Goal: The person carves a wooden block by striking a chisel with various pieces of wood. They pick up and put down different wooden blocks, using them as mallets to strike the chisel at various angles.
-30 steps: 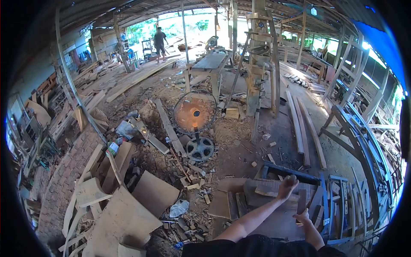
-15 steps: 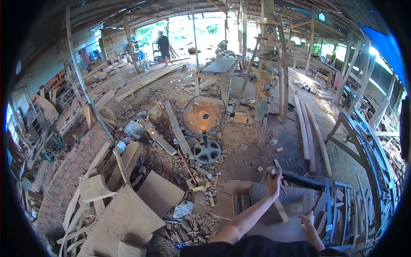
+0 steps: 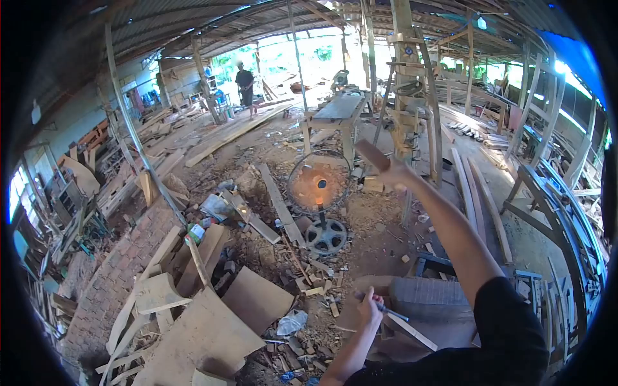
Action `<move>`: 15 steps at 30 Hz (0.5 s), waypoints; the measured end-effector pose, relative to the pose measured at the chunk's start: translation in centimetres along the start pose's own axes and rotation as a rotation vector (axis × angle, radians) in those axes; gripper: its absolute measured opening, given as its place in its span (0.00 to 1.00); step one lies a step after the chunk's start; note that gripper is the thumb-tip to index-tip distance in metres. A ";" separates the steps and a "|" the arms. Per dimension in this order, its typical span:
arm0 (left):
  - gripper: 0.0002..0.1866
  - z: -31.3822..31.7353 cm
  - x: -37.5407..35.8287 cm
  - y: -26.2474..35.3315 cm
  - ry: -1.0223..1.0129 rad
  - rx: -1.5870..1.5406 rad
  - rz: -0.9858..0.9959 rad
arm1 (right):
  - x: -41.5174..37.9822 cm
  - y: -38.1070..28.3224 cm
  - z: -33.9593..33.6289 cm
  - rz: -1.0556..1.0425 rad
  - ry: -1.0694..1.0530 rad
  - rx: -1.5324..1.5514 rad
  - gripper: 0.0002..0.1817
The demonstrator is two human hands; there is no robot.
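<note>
My left hand (image 3: 370,307) is closed around a chisel (image 3: 395,314), its metal shaft pointing right and slightly down over the wooden workpiece. My right hand (image 3: 400,175) is raised at arm's length in front of me. It grips a brown block-like wooden mallet (image 3: 373,156), which is tilted up to the left, well apart from the chisel. Below my hands lies a wide, dark wooden panel (image 3: 430,293) with a ridged surface. A pale wooden strip (image 3: 412,333) slants across the work beside the chisel tip.
A round wire fan guard (image 3: 320,183) on a spoked base stands ahead amid wood scraps. Curved boards (image 3: 193,341) lie at left. A workbench (image 3: 338,108) and a standing person (image 3: 244,85) are farther back. Frames (image 3: 547,206) lean at right.
My right hand has risen from low beside the work to high in front, now with the mallet. My left hand has moved down and left. The view has shifted slightly.
</note>
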State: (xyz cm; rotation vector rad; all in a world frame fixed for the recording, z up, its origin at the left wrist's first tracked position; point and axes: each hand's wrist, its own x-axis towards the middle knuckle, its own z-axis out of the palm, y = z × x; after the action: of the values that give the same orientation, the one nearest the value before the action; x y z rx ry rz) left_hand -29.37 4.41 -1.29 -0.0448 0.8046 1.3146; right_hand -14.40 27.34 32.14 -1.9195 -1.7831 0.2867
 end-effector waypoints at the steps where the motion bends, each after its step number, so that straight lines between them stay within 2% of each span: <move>1: 0.17 -1.6 -0.2 1.1 0.010 -0.002 0.008 | 2.3 -0.7 0.3 -0.031 -0.002 0.017 0.49; 2: 0.17 -2.9 -0.1 2.1 0.088 -0.005 0.037 | 3.0 -2.3 -0.3 -0.038 -0.010 0.020 0.49; 4: 0.17 -6.6 -0.2 3.3 0.180 -0.006 0.069 | 2.4 -6.3 -1.0 0.215 -0.267 0.046 0.52; 5: 0.17 -8.4 0.0 3.8 0.215 -0.010 0.039 | 1.8 -7.9 -0.6 0.206 -0.272 0.049 0.52; 7: 0.18 -11.0 0.7 3.9 0.244 -0.022 0.008 | 0.1 -9.9 -0.1 0.157 -0.065 -0.010 0.54; 11: 0.18 -15.1 2.9 2.0 0.212 0.061 -0.064 | -2.9 -10.5 0.6 0.087 -0.141 0.041 0.53; 13: 0.19 -16.0 2.6 1.0 0.169 0.110 -0.122 | -3.6 -8.4 2.9 0.008 -0.135 -0.104 0.50; 14: 0.19 -16.2 2.2 0.5 0.182 0.102 -0.134 | -2.6 -5.1 5.4 -0.115 -0.109 -0.101 0.44; 15: 0.19 -15.7 2.2 0.2 0.184 0.090 -0.137 | -6.3 -5.8 3.8 -0.065 -0.250 0.050 0.40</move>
State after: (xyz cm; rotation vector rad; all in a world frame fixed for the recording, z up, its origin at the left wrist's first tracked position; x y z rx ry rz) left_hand -37.35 -0.96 -13.93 -0.1484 0.9989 1.1547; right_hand -22.03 22.15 30.58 -1.8530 -1.9718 0.5641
